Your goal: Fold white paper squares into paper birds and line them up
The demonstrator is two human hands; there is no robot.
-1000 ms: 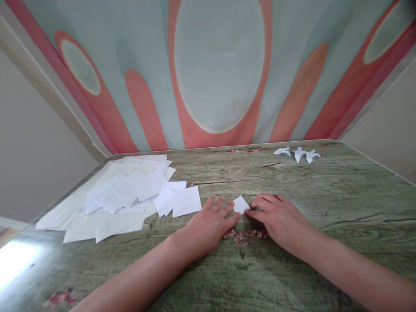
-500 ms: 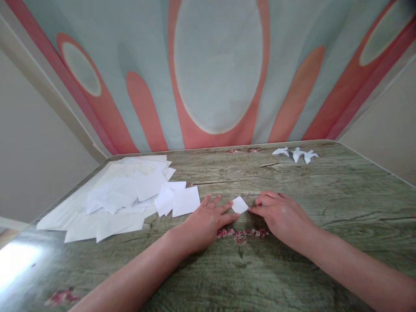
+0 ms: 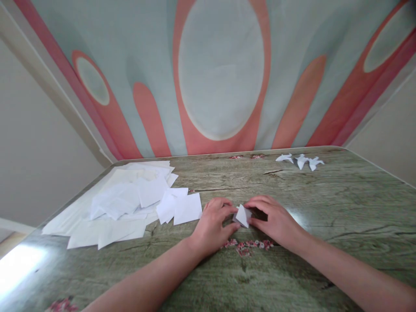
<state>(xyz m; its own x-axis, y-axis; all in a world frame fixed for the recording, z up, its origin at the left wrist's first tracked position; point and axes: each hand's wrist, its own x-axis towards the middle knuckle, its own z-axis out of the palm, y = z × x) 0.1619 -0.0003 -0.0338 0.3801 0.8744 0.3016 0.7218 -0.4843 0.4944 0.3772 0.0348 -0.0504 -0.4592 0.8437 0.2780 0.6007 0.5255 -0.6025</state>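
Note:
A small folded piece of white paper (image 3: 242,216) is between my two hands near the middle of the table, with a flap standing partly raised. My left hand (image 3: 218,221) pinches its left side between thumb and fingers. On the right side, my right hand (image 3: 269,216) grips the paper with the thumb below and the fingertips above. Both hands rest low, close to the tabletop. The fingers cover the paper's side edges.
Loose white paper squares (image 3: 187,209) lie left of my left hand, beside a wide pile of white sheets (image 3: 120,229). Several small folded white paper figures (image 3: 301,161) sit at the back right of the wood-patterned table (image 3: 325,195). A patterned curtain (image 3: 221,73) hangs behind.
The paper lay flat as a diamond under my fingers; now a flap is raised and both hands pinch it. My right fingers have opened around it. The view has tilted slightly.

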